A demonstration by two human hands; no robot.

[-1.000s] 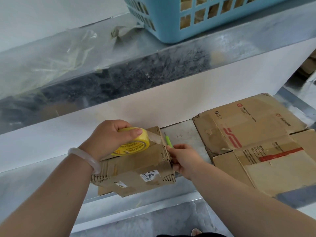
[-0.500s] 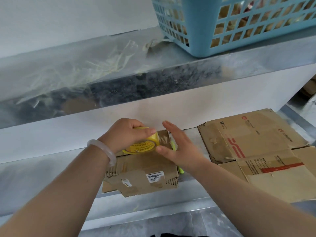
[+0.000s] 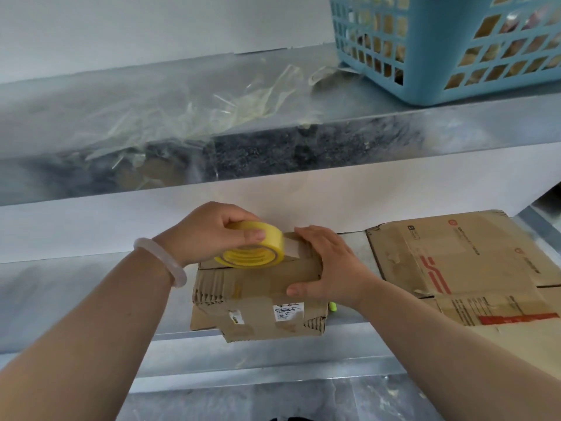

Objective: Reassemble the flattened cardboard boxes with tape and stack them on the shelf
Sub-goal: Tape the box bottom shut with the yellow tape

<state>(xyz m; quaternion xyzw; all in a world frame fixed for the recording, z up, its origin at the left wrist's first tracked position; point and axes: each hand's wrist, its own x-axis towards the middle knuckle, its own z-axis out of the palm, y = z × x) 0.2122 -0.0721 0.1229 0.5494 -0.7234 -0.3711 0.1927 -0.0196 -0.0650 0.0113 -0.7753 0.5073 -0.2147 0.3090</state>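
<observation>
While the left hand (image 3: 206,235) grips a glossy yellow tape roll (image 3: 258,257), the right hand (image 3: 331,265) presses flat, fingers straight, on the corrugated cardboard box (image 3: 258,287).

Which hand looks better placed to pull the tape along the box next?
Probably the left hand: it grips the tape roll on top of the small box. The right hand rests over the box's right end, steadying it.

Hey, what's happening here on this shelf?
A person is taping a small cardboard box on the lower shelf. The left hand grips a yellow tape roll against the box's top; the right hand presses flat on the box's right end. Flattened cardboard lies to the right, not yet assembled.
</observation>
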